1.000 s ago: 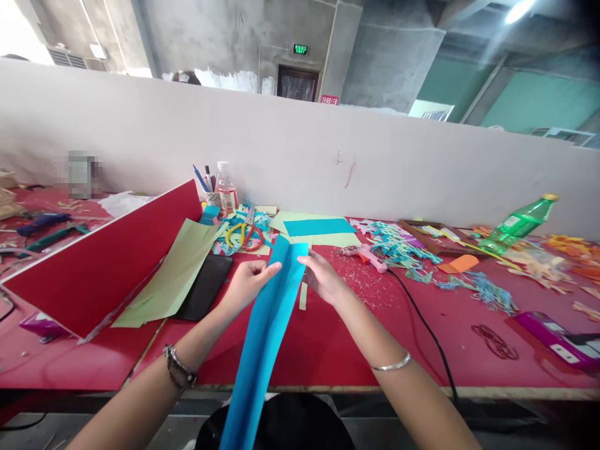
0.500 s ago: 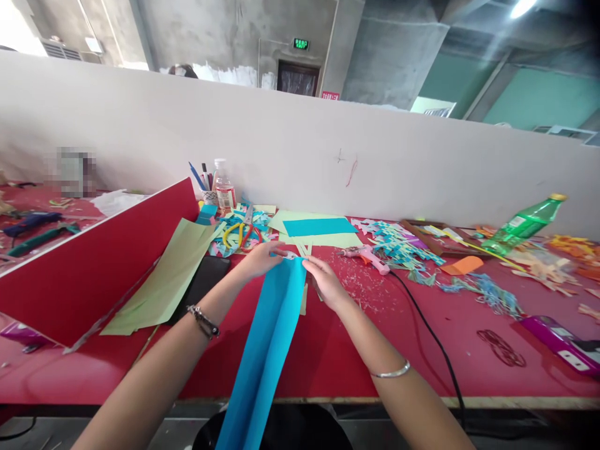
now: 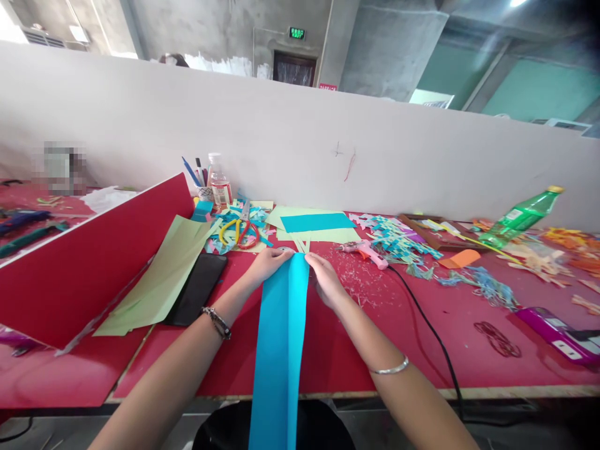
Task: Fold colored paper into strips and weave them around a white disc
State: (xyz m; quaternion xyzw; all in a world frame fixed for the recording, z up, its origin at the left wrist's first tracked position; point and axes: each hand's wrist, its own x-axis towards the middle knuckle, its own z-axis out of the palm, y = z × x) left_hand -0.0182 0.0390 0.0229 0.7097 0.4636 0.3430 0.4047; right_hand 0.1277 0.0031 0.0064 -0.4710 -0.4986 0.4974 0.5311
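A long blue strip of paper (image 3: pixel 276 337) hangs from both my hands down over the table's front edge, with a lengthwise crease along it. My left hand (image 3: pixel 269 264) pinches its top edge near the middle, fingers closed. At the top right corner my right hand (image 3: pixel 324 275) is closed on the same strip. Just beyond the hands lie narrow pale green strips (image 3: pixel 302 242). Behind them a shorter blue piece of paper (image 3: pixel 319 222) rests on pale green sheets (image 3: pixel 344 235). A pink glue gun (image 3: pixel 368 252) lies to the right of my right hand.
Scissors (image 3: pixel 239 231) lie on paper scraps to the left, near a plastic bottle (image 3: pixel 219 181). A red board (image 3: pixel 107 256) stands at left beside green paper (image 3: pixel 159 281) and a black phone (image 3: pixel 199 290). The glue gun's cord (image 3: pixel 426 325) crosses the right side; a green bottle (image 3: pixel 522 219) leans farther right.
My left hand has moved slightly right, closer to my right hand. The blue strip now hangs straighter, its right part folded up more sharply along the crease. The view has shifted a little.
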